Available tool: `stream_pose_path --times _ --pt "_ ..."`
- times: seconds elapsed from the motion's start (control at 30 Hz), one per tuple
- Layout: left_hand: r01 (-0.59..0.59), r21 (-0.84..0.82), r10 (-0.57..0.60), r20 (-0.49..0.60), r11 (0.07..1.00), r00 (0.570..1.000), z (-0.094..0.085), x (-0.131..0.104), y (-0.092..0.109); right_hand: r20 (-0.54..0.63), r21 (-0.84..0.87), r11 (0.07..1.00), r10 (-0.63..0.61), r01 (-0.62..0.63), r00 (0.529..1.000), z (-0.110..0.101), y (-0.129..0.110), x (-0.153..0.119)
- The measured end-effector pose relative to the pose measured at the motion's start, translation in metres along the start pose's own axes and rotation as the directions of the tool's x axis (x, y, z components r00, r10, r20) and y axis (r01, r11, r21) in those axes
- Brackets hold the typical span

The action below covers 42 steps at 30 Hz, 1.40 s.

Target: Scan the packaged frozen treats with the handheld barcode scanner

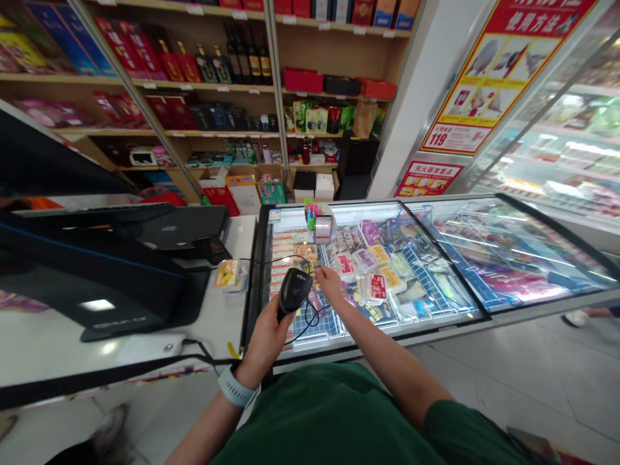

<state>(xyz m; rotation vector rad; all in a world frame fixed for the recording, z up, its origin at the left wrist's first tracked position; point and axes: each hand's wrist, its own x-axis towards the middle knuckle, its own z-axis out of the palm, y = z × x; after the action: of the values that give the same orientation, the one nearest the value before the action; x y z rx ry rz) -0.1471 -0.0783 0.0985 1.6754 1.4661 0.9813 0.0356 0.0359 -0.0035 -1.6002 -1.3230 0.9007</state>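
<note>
My left hand [264, 342], with a pale blue watch on its wrist, is wrapped round the handle of a black barcode scanner [295, 289], whose head points away from me. A thin black cable [317, 316] loops beside it. To the right of the scanner, my right hand [329, 284] is closed, its fingertips pinched together over the glass freezer top; what they hold, if anything, is too small to make out. Several packs with red, purple and yellow labels [376, 287] lie just right of this hand. A clear round tub with colourful sticks [314, 213] stands farther back.
On the left counter [237, 323] stand a black till [121, 284] and a small stack of packs [227, 274]. The chest freezer [489, 316] extends right. Shelves of bottles and boxes [213, 64] line the back. A person's shoe [576, 318] shows at far right.
</note>
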Motion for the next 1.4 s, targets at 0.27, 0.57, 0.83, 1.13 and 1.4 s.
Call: stream_pose_path --times 0.27,0.57,0.83,1.13,1.4 --pt "0.082 -0.025 -0.084 -0.113 0.996 0.99 -0.018 -0.021 -0.005 0.546 -0.224 0.65 -0.533 0.726 0.646 0.133 -0.09 0.018" --pt "0.128 -0.048 -0.135 -0.19 0.991 0.973 -0.032 -0.038 -0.016 0.684 -0.306 0.374 -0.552 0.875 0.476 0.206 -0.102 0.008" --pt "0.115 -0.059 -0.124 -0.183 0.992 0.975 -0.03 -0.032 -0.019 0.721 -0.291 0.206 -0.594 0.934 0.356 0.198 -0.091 0.011" --pt "0.122 -0.033 -0.125 -0.158 0.992 0.98 -0.028 -0.032 -0.01 0.695 -0.327 0.174 -0.622 0.929 0.361 0.193 -0.098 0.005" --pt "0.174 -0.008 -0.173 -0.127 0.985 0.977 -0.028 -0.037 -0.014 0.497 -0.331 0.339 -0.73 0.881 0.468 0.159 -0.096 0.013"
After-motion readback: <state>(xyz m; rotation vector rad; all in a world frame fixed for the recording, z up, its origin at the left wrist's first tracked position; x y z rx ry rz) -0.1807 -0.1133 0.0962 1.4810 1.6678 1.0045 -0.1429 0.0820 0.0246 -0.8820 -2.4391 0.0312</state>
